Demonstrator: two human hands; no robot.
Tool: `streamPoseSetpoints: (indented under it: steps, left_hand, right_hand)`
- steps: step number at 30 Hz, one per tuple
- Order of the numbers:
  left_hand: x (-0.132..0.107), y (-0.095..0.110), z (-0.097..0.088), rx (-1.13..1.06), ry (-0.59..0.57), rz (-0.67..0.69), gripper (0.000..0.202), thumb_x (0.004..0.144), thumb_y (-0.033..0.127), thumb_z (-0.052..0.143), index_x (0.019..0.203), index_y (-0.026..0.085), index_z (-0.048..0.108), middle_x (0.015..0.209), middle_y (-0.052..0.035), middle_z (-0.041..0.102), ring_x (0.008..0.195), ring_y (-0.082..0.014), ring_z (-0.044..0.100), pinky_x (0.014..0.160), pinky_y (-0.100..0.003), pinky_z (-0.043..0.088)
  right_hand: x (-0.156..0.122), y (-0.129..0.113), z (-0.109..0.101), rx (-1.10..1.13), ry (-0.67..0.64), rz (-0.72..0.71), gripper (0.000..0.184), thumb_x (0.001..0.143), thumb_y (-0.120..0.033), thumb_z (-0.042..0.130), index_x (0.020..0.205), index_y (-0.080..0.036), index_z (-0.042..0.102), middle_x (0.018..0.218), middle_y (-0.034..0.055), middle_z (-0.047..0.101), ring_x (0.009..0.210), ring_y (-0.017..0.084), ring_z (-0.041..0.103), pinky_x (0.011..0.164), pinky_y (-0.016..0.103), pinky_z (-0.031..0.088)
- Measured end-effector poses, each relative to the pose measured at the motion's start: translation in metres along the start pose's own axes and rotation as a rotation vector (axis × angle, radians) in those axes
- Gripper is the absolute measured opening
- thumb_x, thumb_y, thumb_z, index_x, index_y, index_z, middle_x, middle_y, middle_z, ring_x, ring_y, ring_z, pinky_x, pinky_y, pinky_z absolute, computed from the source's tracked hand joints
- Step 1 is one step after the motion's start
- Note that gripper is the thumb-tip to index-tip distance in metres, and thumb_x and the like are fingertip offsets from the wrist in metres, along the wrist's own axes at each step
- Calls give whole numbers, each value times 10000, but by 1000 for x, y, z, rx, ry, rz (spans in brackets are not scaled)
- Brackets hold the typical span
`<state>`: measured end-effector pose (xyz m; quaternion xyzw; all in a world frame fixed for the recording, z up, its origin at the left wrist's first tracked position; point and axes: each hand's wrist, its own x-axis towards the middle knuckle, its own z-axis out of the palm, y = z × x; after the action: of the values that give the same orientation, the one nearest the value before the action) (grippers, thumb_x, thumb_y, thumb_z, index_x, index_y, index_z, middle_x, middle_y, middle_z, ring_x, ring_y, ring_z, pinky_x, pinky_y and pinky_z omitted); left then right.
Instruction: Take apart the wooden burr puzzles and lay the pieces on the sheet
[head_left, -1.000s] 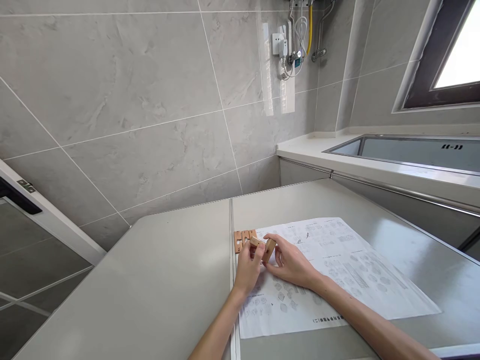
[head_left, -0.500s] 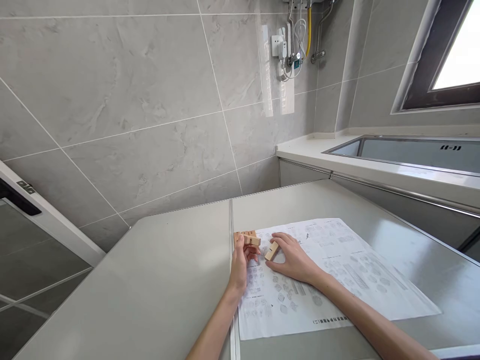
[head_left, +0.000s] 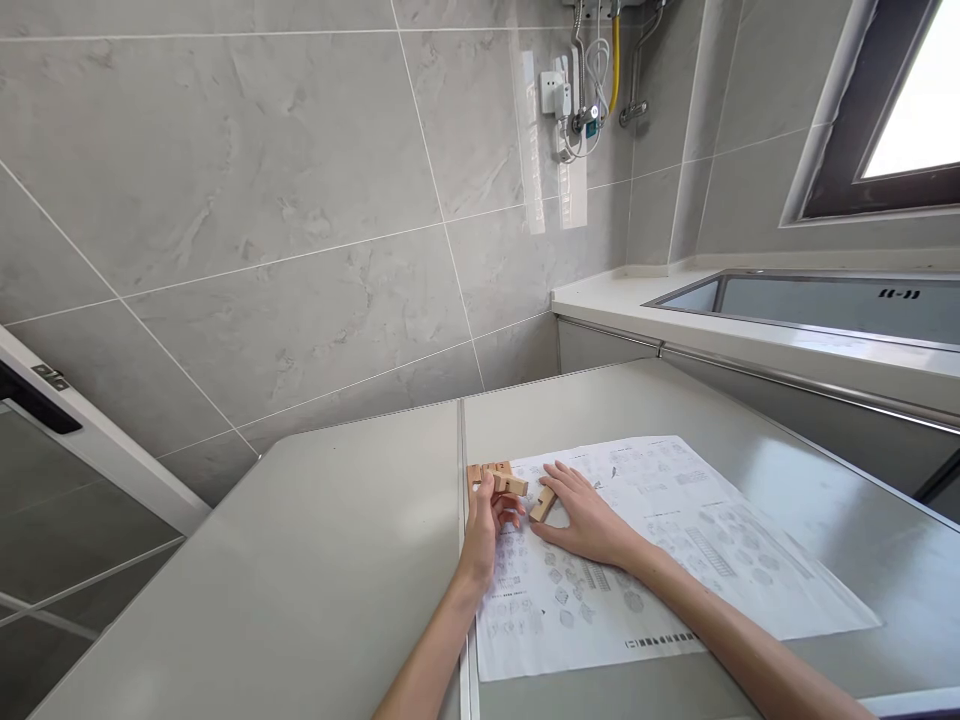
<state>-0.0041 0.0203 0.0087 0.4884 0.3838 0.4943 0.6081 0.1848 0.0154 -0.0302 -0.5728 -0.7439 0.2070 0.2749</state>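
My left hand (head_left: 486, 530) is closed on a notched wooden block (head_left: 512, 485), thumb on top and fingers curled beneath. Between the thumb and fingers of my right hand (head_left: 577, 512) is another notched wooden block (head_left: 542, 504), which slants just above or on the paper; I cannot tell which. Several more wooden pieces (head_left: 475, 472), some with dark marks, lie behind my left hand, partly hidden by it. A white instruction sheet (head_left: 675, 560) with printed diagrams is spread under both hands.
The pale tabletop (head_left: 337, 560) has a seam down its middle, along the sheet's left edge. A grey tiled wall (head_left: 300, 200) rises behind it. On the right is a counter with a sink (head_left: 825, 300); a socket with plugs (head_left: 555, 93) and pipes hang above.
The wooden block in my left hand has shifted slightly right and turned, showing more of the pieces behind it. My right hand stays nearly in place with its block.
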Motion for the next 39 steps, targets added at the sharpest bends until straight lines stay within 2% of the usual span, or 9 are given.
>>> streamPoseSetpoints:
  steps: [5,8,11,13,17,22,29,34,39]
  left_hand:
    - [1,1,-1,91,26,-2,538,970,687,525,990,176,692,862,-61,665,789,-164,607,684,-261,475]
    - [1,2,-1,192,74,18,507,942,674,589,955,179,700,867,-56,668,787,-158,607,709,-262,480]
    - [-1,3,1,273,46,66,474,941,654,613,1009,193,702,887,-51,672,774,-153,590,708,-261,476]
    - [-2,3,4,308,6,93,454,937,631,638,1108,214,692,946,-55,687,809,-160,602,709,-258,471]
    - [-6,4,8,376,-45,120,455,906,595,705,1178,232,676,947,-47,694,829,-168,624,737,-262,478]
    - [-6,3,7,406,-93,149,437,907,590,703,1144,224,695,916,-50,689,827,-179,639,775,-287,497]
    - [-6,3,7,407,-92,194,390,904,561,715,1114,232,708,1003,-63,697,866,-189,638,808,-304,501]
    - [-5,5,6,493,-15,237,406,883,528,744,1170,244,706,1011,-64,681,872,-206,621,801,-329,505]
    - [-4,12,-3,823,59,480,519,777,470,848,1231,285,676,1240,-79,625,1104,-274,620,964,-405,514]
  right_hand:
    - [-1,-4,-5,131,41,-30,749,871,-537,690,1503,-173,516,1645,167,407,1579,364,241,1268,557,266]
    - [-1,-10,-13,310,116,-60,603,920,-504,647,1456,-249,541,1586,119,487,1503,317,401,1205,505,387]
    - [0,-17,-24,489,160,-64,401,968,-512,593,1290,-278,642,1413,87,638,1331,289,577,1117,465,471]
    - [0,-21,-30,599,141,-33,355,976,-541,580,1160,-259,692,1267,88,715,1196,284,660,1054,449,509]
    - [-1,-28,-37,799,-3,7,428,950,-614,604,1125,-235,698,1062,84,770,985,277,729,922,426,560]
    - [-4,-35,-42,860,-76,4,476,924,-671,613,1020,-210,683,888,54,733,853,241,702,808,372,544]
    - [-3,-31,-44,1034,-142,52,505,909,-704,607,837,-204,600,740,1,596,654,152,525,652,300,443]
    - [1,-19,-41,1205,-66,92,477,887,-671,655,841,-204,576,749,5,536,628,142,461,596,289,412]
    - [2,-17,-40,1123,78,187,420,910,-616,646,845,-201,624,725,-15,477,601,126,393,557,270,355]
